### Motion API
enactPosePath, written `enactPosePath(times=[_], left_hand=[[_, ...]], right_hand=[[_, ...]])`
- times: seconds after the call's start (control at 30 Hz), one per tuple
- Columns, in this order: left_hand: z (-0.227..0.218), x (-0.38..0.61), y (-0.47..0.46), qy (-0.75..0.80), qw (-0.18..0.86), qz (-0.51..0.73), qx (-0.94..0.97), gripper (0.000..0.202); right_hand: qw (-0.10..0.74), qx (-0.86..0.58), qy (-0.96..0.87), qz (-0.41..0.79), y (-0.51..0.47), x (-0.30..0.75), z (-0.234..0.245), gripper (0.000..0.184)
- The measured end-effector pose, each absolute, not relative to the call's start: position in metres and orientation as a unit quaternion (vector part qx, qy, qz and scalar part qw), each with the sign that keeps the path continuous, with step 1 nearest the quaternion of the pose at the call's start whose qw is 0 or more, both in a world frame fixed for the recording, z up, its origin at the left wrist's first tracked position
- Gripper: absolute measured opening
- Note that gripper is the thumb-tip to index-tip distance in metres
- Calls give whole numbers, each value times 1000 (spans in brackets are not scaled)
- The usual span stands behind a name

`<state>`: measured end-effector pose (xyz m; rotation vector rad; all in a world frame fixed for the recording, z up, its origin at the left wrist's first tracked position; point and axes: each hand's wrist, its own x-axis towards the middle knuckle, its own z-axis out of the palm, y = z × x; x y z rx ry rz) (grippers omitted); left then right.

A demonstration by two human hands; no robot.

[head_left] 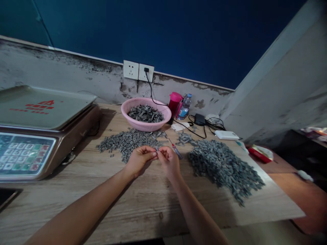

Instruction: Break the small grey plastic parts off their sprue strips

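Left hand point(140, 160) and right hand point(169, 161) pinching small grey piece point(156, 149) together, just above wooden table point(143, 211). Fingers point(150, 154) nearly shut, tips meeting on piece. Small red-handled tool point(176, 151) lying just beside right hand. Big heap of grey pieces point(222, 166) lying on right side of table. Smaller heap point(129, 143) lying on left side, near left hand. Pink basket point(145, 127) sitting behind hands, holding more grey pieces. Digital scale point(38, 105) sitting at far left. Water bottle point(185, 107) standing beside basket, near wall sockets point(138, 70).

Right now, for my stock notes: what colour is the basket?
The basket is pink, clearest in the head view.
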<state>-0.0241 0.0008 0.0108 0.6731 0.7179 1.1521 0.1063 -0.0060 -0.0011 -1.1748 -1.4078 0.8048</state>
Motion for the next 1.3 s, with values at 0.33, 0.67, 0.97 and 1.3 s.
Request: enactPosePath(times=[0.33, 0.67, 0.97, 1.3], left_hand=[[12, -31, 9, 258, 785, 531, 187, 18], [11, -34, 9, 235, 784, 520, 245, 26], [13, -38, 11, 239, 760, 494, 349, 39], [10, -40, 12, 218, 768, 478, 366, 40]], right_hand=[[537, -401, -488, 559, -11, 112, 16, 18], [458, -393, -462, 650, -14, 113, 17, 18], [430, -436, -442, 656, -15, 116, 21, 15], [434, -446, -483, 615, -15, 114, 21, 13]])
